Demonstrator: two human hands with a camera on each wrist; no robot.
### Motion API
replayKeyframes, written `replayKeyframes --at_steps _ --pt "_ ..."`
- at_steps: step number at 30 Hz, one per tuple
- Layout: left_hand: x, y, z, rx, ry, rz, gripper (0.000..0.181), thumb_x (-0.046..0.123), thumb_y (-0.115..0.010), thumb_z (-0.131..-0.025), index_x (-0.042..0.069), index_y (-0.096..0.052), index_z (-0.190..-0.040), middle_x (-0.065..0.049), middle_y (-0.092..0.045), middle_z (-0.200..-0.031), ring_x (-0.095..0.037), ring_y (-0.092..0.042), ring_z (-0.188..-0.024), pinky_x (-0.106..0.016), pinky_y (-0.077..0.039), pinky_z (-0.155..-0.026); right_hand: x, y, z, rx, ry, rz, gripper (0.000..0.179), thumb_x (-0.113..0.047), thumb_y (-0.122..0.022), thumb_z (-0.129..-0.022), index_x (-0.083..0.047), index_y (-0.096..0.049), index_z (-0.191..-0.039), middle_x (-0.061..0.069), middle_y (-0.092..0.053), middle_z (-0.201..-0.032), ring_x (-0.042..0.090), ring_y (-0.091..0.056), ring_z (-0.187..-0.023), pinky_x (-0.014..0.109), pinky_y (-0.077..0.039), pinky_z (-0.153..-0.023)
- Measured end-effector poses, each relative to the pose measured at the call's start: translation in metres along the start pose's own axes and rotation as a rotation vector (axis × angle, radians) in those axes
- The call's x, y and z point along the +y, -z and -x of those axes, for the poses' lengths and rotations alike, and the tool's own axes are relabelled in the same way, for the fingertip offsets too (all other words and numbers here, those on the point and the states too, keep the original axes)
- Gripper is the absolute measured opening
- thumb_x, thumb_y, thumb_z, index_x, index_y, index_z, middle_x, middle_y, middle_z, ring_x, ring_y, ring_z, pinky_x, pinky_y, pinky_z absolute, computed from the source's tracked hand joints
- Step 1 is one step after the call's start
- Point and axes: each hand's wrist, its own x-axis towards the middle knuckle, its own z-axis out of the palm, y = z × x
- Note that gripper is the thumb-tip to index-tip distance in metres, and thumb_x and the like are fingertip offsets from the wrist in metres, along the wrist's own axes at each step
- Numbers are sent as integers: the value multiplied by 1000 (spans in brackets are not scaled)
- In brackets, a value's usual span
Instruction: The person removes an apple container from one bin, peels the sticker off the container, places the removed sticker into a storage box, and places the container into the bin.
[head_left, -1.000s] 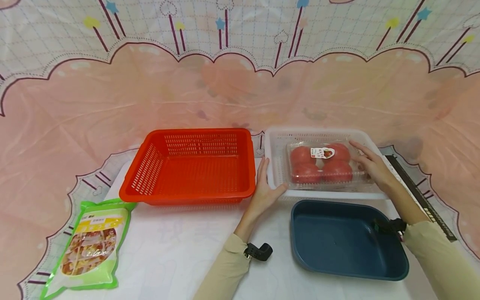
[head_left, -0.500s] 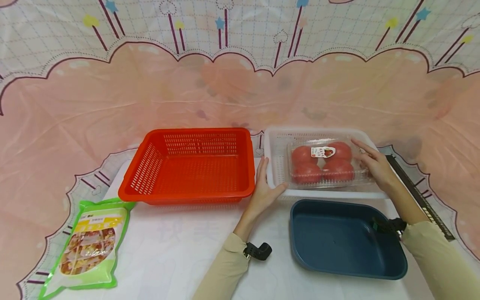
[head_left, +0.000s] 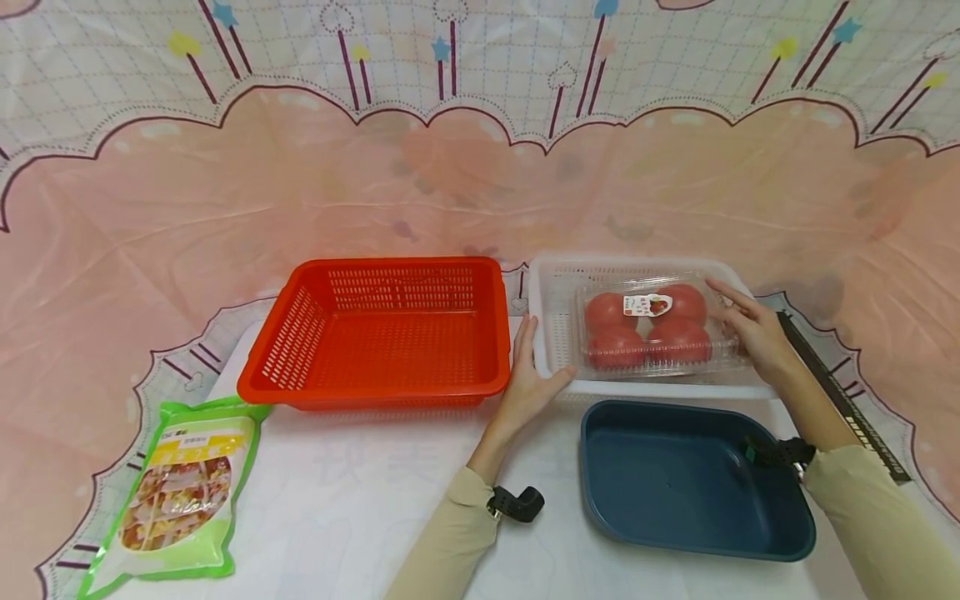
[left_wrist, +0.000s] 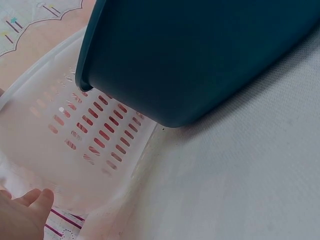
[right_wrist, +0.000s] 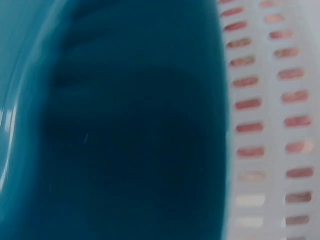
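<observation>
In the head view a clear plastic pack of tomatoes (head_left: 686, 342) with a white label lies in the white basket (head_left: 660, 389). My right hand (head_left: 759, 333) holds the pack's right end, fingers over its top and far side. The thumb is hidden. My left hand (head_left: 528, 385) rests against the basket's left end, with fairly straight fingers along the side and the thumb at the front rim. In the left wrist view, fingers (left_wrist: 36, 207) of the left hand show beside the basket wall (left_wrist: 75, 170). The right wrist view shows no hand.
A red slotted basket (head_left: 405, 342) stands left of the left hand. A dark blue tub (head_left: 690, 483) sits in front of the white basket, under the right wrist. A green food packet (head_left: 187, 483) lies at the left. A black-edged strip (head_left: 847, 400) runs along the right side.
My right hand and the tomato pack have shifted slightly to the right within the white basket. The left hand has stayed in place.
</observation>
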Motion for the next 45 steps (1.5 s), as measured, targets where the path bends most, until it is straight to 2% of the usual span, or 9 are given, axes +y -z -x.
replayKeyframes --at_steps 7,9,12,15,22,30,35,39,45 --pt "-3 -1 0 3 -2 1 90 21 -68 -83 24 -16 -156 7 -5 -164 -23 -16 -148 -54 -25 -118 -5 0 5 4 -34 -307 45 -17 -59 -96 -35 -54 -137 -11 -46 -63 7 -33 -47 32 -19 -40" --pt "-4 -2 0 2 -6 4 90 21 -68 -83 23 -16 -156 6 -6 -164 -23 -17 -148 -53 -25 -119 -8 1 7 16 -48 -346 44 -15 -59 -95 -34 -57 -134 -11 -47 -60 5 -35 -45 31 -20 -40" --pt "-5 -3 0 5 -19 4 90 21 -68 -82 22 -16 -156 6 -6 -164 -23 -17 -148 -53 -25 -119 -12 0 10 41 -76 -336 44 -17 -61 -94 -34 -57 -135 -11 -48 -59 5 -35 -44 26 -25 -39" --pt "-5 -3 0 11 -35 2 90 21 -68 -82 20 -16 -156 5 -7 -164 -23 -17 -148 -52 -25 -119 -19 -2 12 68 -103 -273 48 -23 -63 -93 -32 -53 -139 -14 -51 -60 8 -33 -44 23 -30 -41" --pt "-6 -2 1 13 -68 32 89 20 -69 -83 16 -17 -155 0 -7 -164 -27 -16 -148 -51 -24 -120 -31 -11 15 126 -122 -140 56 -26 -65 -92 -28 -46 -145 -13 -47 -62 10 -30 -42 26 -30 -43" --pt "-7 -1 1 17 -58 18 90 19 -69 -83 19 -16 -156 1 -7 -164 -26 -17 -148 -52 -25 -119 -36 -19 18 165 -98 -19 56 -28 -59 -95 -24 -42 -148 -12 -46 -70 8 -29 -44 25 -31 -43" --pt "-8 -1 1 7 -61 28 89 18 -68 -84 18 -16 -156 0 -7 -164 -27 -18 -148 -52 -26 -119 -35 -25 17 202 -86 -48 52 -24 -57 -96 -23 -43 -147 -15 -51 -73 6 -30 -43 22 -31 -42" --pt "-8 -1 1 8 -54 21 89 18 -68 -84 18 -16 -156 1 -7 -164 -26 -17 -148 -53 -26 -118 -34 -27 16 225 -83 -117 51 -19 -57 -95 -21 -46 -145 -21 -57 -68 5 -30 -42 21 -30 -41" --pt "-8 -2 1 6 -53 11 90 19 -69 -83 20 -16 -156 2 -7 -164 -26 -16 -148 -53 -26 -118 -31 -27 14 227 -85 -280 50 -13 -60 -93 -25 -52 -141 -13 -51 -65 4 -29 -42 19 -27 -40"
